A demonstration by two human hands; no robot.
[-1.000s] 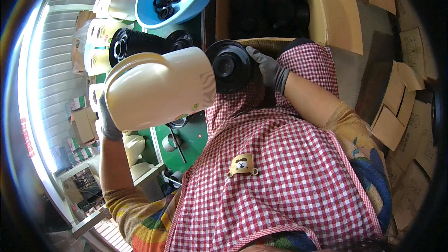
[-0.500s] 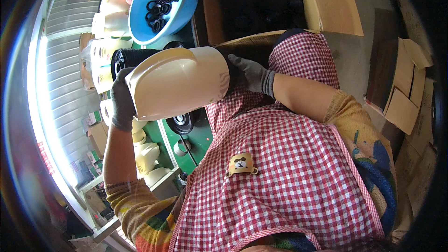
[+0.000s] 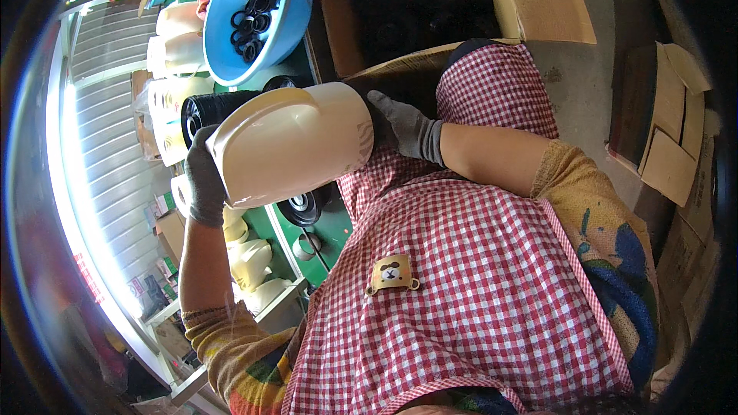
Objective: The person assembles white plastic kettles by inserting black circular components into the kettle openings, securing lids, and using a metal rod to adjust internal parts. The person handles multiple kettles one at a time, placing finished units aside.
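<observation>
A cream plastic jug-shaped shell (image 3: pixel 296 146) with a moulded handle lies sideways across my lap. My left hand (image 3: pixel 204 177), in a grey glove, is closed on its left end. Also gloved, my right hand (image 3: pixel 407 127) is at the other end, its thumb up and its fingers curled round the dark bottom, partly hidden. Whether a separate black part sits at that end I cannot tell. Just behind the shell stand stacked black ribbed round parts (image 3: pixel 211 111). A black disc-shaped part (image 3: pixel 301 206) rests on the green table below the shell.
A blue basin (image 3: pixel 288 31) of black rings stands on the green table (image 3: pixel 269 234). Several cream shells (image 3: pixel 250 261) line the table's left side. An open cardboard box (image 3: pixel 542 0) is ahead of me, and flattened cardboard (image 3: pixel 669 138) lies at the right. A tape roll (image 3: pixel 306 247) is nearby.
The shell and both hands have shifted only slightly in the picture, along with the whole scene. Both hands keep the same hold on the shell.
</observation>
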